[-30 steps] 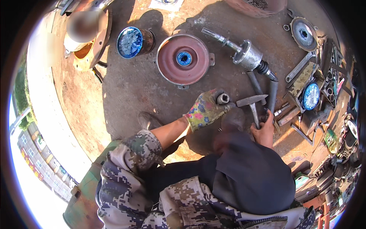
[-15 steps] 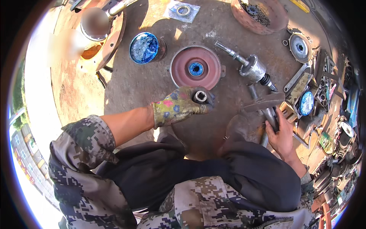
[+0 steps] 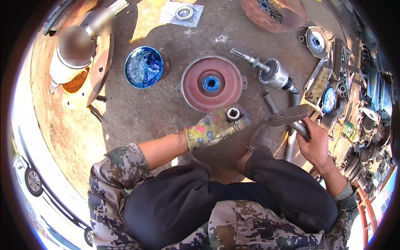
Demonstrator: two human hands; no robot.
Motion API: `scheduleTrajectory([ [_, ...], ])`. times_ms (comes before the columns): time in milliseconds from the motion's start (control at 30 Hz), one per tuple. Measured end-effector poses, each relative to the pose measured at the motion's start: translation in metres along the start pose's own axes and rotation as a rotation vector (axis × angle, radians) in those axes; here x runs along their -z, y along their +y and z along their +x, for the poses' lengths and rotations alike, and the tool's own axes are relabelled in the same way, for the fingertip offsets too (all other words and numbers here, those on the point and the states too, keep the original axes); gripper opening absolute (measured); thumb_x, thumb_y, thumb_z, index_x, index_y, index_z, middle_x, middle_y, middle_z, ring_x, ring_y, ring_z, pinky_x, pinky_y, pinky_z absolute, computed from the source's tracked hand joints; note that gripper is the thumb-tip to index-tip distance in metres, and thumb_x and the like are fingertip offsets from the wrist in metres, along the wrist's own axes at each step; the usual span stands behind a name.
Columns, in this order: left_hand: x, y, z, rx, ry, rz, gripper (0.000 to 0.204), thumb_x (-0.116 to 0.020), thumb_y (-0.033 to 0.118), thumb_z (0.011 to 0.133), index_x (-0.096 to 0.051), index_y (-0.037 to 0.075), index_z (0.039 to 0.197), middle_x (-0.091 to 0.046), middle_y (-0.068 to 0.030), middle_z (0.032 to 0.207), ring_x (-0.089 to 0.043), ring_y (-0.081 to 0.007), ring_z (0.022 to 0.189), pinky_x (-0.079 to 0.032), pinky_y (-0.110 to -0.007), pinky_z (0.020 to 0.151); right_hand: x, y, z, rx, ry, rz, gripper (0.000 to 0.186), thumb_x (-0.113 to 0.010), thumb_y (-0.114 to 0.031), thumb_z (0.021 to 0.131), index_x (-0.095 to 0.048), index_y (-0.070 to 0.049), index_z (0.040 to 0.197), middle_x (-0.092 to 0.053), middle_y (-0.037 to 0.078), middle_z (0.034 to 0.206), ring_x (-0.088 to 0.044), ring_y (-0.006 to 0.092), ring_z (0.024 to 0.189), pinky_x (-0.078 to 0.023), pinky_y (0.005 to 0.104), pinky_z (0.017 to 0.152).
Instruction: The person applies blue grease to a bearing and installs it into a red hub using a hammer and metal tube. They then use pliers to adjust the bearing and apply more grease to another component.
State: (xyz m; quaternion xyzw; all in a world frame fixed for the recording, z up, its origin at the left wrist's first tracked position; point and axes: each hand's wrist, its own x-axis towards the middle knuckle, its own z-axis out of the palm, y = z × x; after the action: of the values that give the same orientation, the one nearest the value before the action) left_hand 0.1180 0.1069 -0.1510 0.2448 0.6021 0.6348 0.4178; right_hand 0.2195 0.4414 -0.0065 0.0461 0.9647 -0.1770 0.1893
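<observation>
"Sunlight is striking the ground (image 3: 83,133) on the left, while shadow is covering its middle. What are the hands doing?"

"They are holding separate things, well apart from each other. The gloved left hand (image 3: 214,128) is gripping a socket (image 3: 233,113), fingers wrapping round it, its hollow end facing up toward the camera."

"And the right?"

"The bare right hand (image 3: 315,141) is clasping the handle of a hammer (image 3: 288,115). Its head is reaching into the gap between the hands, lying nearer the right one and not touching the socket."

"Where is the red dish (image 3: 193,89) sitting?"

"It is lying just beyond the left hand. The glove is overlapping its near rim in this view, so I cannot tell whether they are touching. Blue grease (image 3: 211,89) is coating its centre."

"What else is lying close?"

"A shaft (image 3: 273,74) is lying beyond the hammer, right of the dish. Two bars (image 3: 271,102) are lying on the ground, partly hiding behind the hammer. A tin (image 3: 139,73) of blue and white paste is standing left of the dish, and a wrench (image 3: 315,75) is lying further right, beside other tools."
</observation>
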Motion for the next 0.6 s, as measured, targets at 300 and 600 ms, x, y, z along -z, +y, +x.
scheduleTrajectory([
  [300, 0.026, -0.018, -0.025, 0.235, 0.601, 0.085, 0.030, -0.086, 0.011, 0.094, -0.068, 0.003, 0.117, -0.071, -0.0147, 0.115, -0.074, -0.0324, 0.109, -0.059, -0.044, 0.094, -0.011, -0.020, 0.052, -0.009, 0.207, 0.285, 0.046, -0.083, -0.012, 0.091, -0.071, 0.005, 0.132, -0.078, 0.022, 0.098, -0.074, 0.0293, 0.075, -0.058, 0.0382, 0.075],
  [600, 0.035, -0.040, 0.005, 0.020, 0.624, 0.517, 0.032, -0.081, 0.000, 0.093, -0.070, 0.005, 0.123, -0.075, -0.0158, 0.117, -0.074, -0.0345, 0.111, -0.059, -0.045, 0.095, 0.003, -0.047, 0.090, 0.296, 0.212, 0.239, 0.050, -0.084, -0.024, 0.096, -0.070, 0.005, 0.135, -0.077, 0.027, 0.115, -0.076, 0.0433, 0.100, -0.060, 0.0451, 0.086],
])
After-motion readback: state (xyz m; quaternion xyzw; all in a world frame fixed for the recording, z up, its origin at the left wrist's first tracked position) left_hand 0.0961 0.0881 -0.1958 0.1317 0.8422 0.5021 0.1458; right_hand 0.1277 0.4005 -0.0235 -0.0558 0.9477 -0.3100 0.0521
